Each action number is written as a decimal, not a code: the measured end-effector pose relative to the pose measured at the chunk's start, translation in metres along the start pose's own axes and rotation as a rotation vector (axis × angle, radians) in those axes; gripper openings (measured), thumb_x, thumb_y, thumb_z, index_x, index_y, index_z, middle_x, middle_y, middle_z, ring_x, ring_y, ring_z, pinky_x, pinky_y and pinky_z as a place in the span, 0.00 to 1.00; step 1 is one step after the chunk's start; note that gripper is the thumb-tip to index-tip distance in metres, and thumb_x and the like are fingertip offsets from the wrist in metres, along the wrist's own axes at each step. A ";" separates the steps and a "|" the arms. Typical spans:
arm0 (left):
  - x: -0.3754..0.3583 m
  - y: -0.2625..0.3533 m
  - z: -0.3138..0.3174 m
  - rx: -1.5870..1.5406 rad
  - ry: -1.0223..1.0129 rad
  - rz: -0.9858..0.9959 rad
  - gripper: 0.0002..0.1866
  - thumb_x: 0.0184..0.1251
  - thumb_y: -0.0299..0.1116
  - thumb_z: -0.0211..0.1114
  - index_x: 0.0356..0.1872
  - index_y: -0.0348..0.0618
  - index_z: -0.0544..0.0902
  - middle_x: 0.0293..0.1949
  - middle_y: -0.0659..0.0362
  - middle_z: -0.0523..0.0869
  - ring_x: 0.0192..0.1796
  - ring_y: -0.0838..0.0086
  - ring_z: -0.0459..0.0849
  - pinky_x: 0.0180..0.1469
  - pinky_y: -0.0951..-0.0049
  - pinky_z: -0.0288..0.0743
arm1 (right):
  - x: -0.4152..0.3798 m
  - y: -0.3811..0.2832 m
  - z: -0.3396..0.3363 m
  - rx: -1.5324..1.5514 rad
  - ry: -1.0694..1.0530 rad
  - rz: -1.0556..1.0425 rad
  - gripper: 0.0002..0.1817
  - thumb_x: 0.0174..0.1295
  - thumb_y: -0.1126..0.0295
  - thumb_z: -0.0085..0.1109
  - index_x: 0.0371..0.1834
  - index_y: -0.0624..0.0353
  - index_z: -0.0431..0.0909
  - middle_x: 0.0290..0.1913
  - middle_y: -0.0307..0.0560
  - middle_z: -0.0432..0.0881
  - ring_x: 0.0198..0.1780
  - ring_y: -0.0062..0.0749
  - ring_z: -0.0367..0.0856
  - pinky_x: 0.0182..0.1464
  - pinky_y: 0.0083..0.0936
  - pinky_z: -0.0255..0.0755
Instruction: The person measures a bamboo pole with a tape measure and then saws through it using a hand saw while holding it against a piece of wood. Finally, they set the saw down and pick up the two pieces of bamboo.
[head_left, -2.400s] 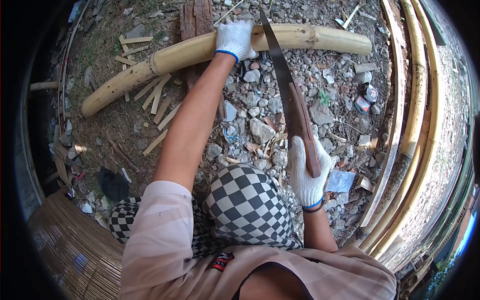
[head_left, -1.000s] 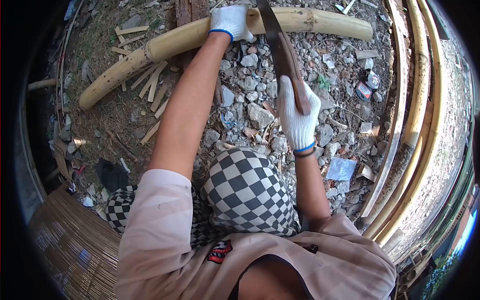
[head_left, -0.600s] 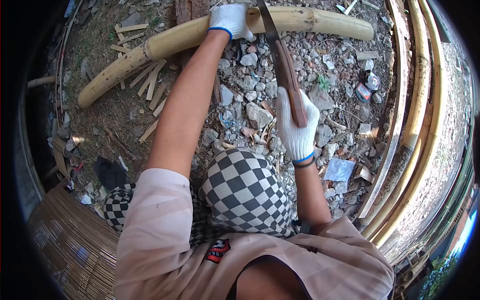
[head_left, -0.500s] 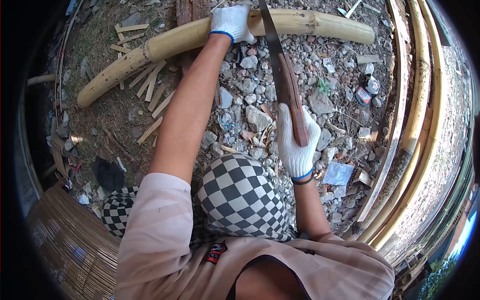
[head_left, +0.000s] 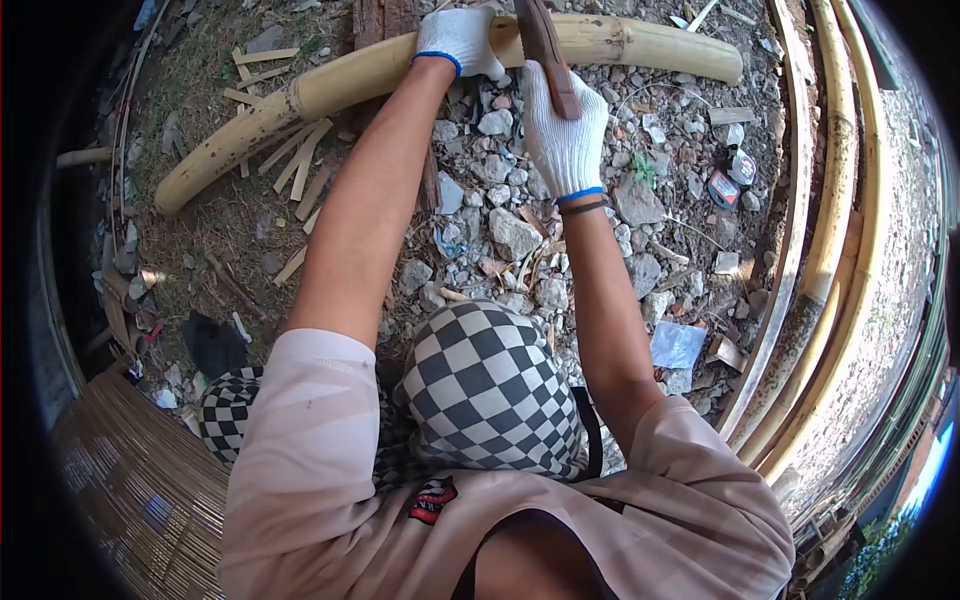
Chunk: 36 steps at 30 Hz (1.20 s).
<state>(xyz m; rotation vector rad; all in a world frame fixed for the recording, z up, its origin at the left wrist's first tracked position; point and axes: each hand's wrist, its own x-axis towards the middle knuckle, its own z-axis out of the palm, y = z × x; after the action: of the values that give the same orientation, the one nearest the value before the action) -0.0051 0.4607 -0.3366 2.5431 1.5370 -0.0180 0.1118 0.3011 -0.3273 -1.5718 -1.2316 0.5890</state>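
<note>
There's a lane between the left forearm [head_left: 372,190] and the right forearm [head_left: 602,295], over the rubble [head_left: 495,170], but the checkered knee [head_left: 490,385] plugs the near end, the bamboo pole [head_left: 345,82] bars the far one, the saw [head_left: 542,45] juts beside the left hand [head_left: 455,42], and long poles [head_left: 838,150] wall the right

The one view looks from the wearer's head, forward and steeply down — close over the shirt [head_left: 640,535], which fills the bottom edge, and the knee [head_left: 490,385]. Farther off, the left hand [head_left: 458,42] and right hand [head_left: 566,135] show near the top edge, which cuts off the saw [head_left: 549,55]. The lens is very wide — black rounds the corners, and the poles [head_left: 845,130] at right appear bowed.
</note>
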 end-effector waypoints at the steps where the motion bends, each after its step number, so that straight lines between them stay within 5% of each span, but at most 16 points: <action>1: 0.010 -0.004 -0.004 0.010 0.008 0.014 0.47 0.35 0.62 0.90 0.58 0.46 0.89 0.49 0.46 0.95 0.54 0.54 0.94 0.60 0.55 0.87 | -0.003 -0.005 -0.007 -0.011 0.009 0.052 0.14 0.79 0.64 0.65 0.41 0.67 0.86 0.26 0.50 0.84 0.25 0.28 0.78 0.33 0.31 0.76; 3: 0.004 -0.003 0.009 -0.009 -0.080 0.016 0.48 0.35 0.64 0.89 0.58 0.44 0.89 0.51 0.46 0.95 0.56 0.53 0.93 0.61 0.55 0.86 | -0.077 -0.030 -0.051 -0.081 -0.074 0.255 0.14 0.80 0.64 0.67 0.47 0.68 0.88 0.33 0.48 0.90 0.31 0.24 0.83 0.38 0.29 0.79; 4: 0.013 -0.006 0.011 0.023 -0.032 0.031 0.49 0.36 0.63 0.89 0.61 0.47 0.87 0.53 0.48 0.94 0.57 0.53 0.93 0.62 0.54 0.86 | -0.119 -0.040 -0.063 0.107 -0.002 0.299 0.13 0.78 0.71 0.68 0.59 0.67 0.88 0.44 0.49 0.94 0.41 0.26 0.90 0.47 0.28 0.83; 6: 0.008 -0.008 0.032 0.071 0.034 0.044 0.50 0.38 0.61 0.89 0.68 0.53 0.83 0.57 0.50 0.94 0.59 0.55 0.93 0.63 0.51 0.86 | -0.132 -0.038 -0.068 0.300 0.056 0.460 0.16 0.77 0.72 0.68 0.63 0.67 0.86 0.47 0.50 0.94 0.45 0.27 0.91 0.50 0.28 0.83; 8: 0.003 0.000 0.025 0.101 -0.039 -0.012 0.47 0.38 0.61 0.88 0.64 0.52 0.86 0.53 0.50 0.95 0.56 0.56 0.94 0.61 0.51 0.88 | -0.096 -0.037 -0.061 -0.058 -0.062 0.284 0.12 0.78 0.69 0.68 0.54 0.67 0.89 0.37 0.47 0.93 0.36 0.24 0.88 0.43 0.31 0.82; 11: 0.013 -0.013 0.027 0.103 -0.005 0.014 0.46 0.38 0.60 0.88 0.62 0.51 0.87 0.52 0.49 0.95 0.56 0.56 0.94 0.61 0.51 0.88 | 0.000 0.005 -0.003 0.018 -0.018 0.014 0.15 0.79 0.62 0.66 0.40 0.65 0.86 0.25 0.49 0.85 0.25 0.27 0.80 0.33 0.29 0.76; 14: 0.005 -0.008 0.030 0.104 -0.012 0.043 0.46 0.39 0.60 0.88 0.62 0.51 0.86 0.52 0.50 0.95 0.56 0.56 0.94 0.61 0.51 0.88 | -0.070 -0.032 -0.056 -0.057 -0.089 0.325 0.14 0.81 0.63 0.66 0.48 0.66 0.88 0.30 0.41 0.88 0.31 0.20 0.81 0.38 0.30 0.78; 15: 0.003 -0.004 0.028 0.122 0.002 0.049 0.45 0.40 0.60 0.88 0.63 0.51 0.86 0.52 0.50 0.95 0.56 0.56 0.94 0.61 0.51 0.88 | -0.108 -0.050 -0.076 0.462 0.065 0.616 0.14 0.81 0.64 0.66 0.52 0.67 0.89 0.30 0.42 0.89 0.32 0.20 0.82 0.39 0.29 0.79; 17: 0.012 -0.008 0.023 0.137 0.052 0.033 0.45 0.40 0.60 0.88 0.62 0.51 0.86 0.52 0.50 0.95 0.56 0.56 0.94 0.60 0.52 0.88 | -0.121 -0.050 -0.079 0.557 0.125 0.565 0.14 0.80 0.67 0.66 0.58 0.67 0.89 0.31 0.42 0.90 0.33 0.20 0.84 0.41 0.28 0.82; 19: -0.003 -0.005 0.029 0.112 0.043 0.035 0.43 0.41 0.59 0.88 0.61 0.51 0.86 0.52 0.50 0.95 0.55 0.56 0.94 0.60 0.52 0.88 | -0.094 -0.032 -0.061 -0.131 -0.052 0.116 0.13 0.80 0.67 0.66 0.55 0.67 0.89 0.31 0.43 0.90 0.32 0.21 0.83 0.40 0.28 0.81; 21: 0.000 -0.005 0.029 0.066 -0.002 0.011 0.40 0.41 0.56 0.87 0.58 0.52 0.87 0.50 0.50 0.94 0.53 0.56 0.95 0.59 0.52 0.88 | -0.005 0.013 0.002 -0.038 -0.023 -0.004 0.15 0.80 0.63 0.66 0.44 0.67 0.87 0.27 0.41 0.86 0.28 0.18 0.75 0.33 0.28 0.73; 23: 0.006 -0.010 0.023 0.107 0.103 0.049 0.39 0.42 0.56 0.87 0.58 0.52 0.88 0.50 0.50 0.94 0.53 0.56 0.95 0.59 0.52 0.88 | 0.013 0.001 0.001 0.019 -0.029 0.044 0.15 0.80 0.63 0.66 0.46 0.67 0.88 0.28 0.42 0.87 0.29 0.19 0.77 0.34 0.28 0.75; 26: 0.007 -0.020 0.048 0.104 0.100 0.077 0.41 0.43 0.58 0.87 0.60 0.51 0.87 0.53 0.50 0.94 0.55 0.56 0.94 0.59 0.52 0.88 | -0.077 -0.041 -0.059 -0.077 -0.071 0.273 0.14 0.80 0.64 0.67 0.49 0.67 0.89 0.29 0.43 0.89 0.33 0.20 0.85 0.38 0.29 0.79; 31: 0.008 -0.013 0.049 0.117 0.095 0.037 0.40 0.43 0.56 0.86 0.60 0.51 0.86 0.55 0.52 0.94 0.57 0.55 0.94 0.60 0.52 0.87 | -0.090 -0.041 -0.057 -0.084 -0.037 0.256 0.13 0.80 0.65 0.67 0.48 0.68 0.88 0.29 0.41 0.88 0.33 0.19 0.85 0.38 0.27 0.80; 33: 0.015 -0.014 0.046 0.057 0.038 0.023 0.41 0.41 0.56 0.87 0.60 0.51 0.87 0.53 0.51 0.95 0.56 0.54 0.94 0.60 0.52 0.87 | -0.012 0.004 0.001 -0.014 0.000 0.023 0.14 0.79 0.62 0.65 0.41 0.64 0.86 0.26 0.55 0.84 0.23 0.41 0.79 0.33 0.33 0.76; 36: 0.010 -0.018 0.041 0.047 0.043 0.047 0.43 0.38 0.56 0.88 0.60 0.51 0.87 0.49 0.50 0.95 0.53 0.54 0.95 0.60 0.52 0.88 | -0.025 -0.022 -0.020 -0.014 -0.009 0.127 0.12 0.78 0.66 0.65 0.40 0.64 0.86 0.26 0.55 0.84 0.25 0.41 0.81 0.34 0.34 0.76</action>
<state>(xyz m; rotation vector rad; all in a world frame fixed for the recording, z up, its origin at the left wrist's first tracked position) -0.0127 0.4716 -0.3802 2.6313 1.5087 0.0064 0.1104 0.2693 -0.3048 -1.6701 -1.1505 0.6705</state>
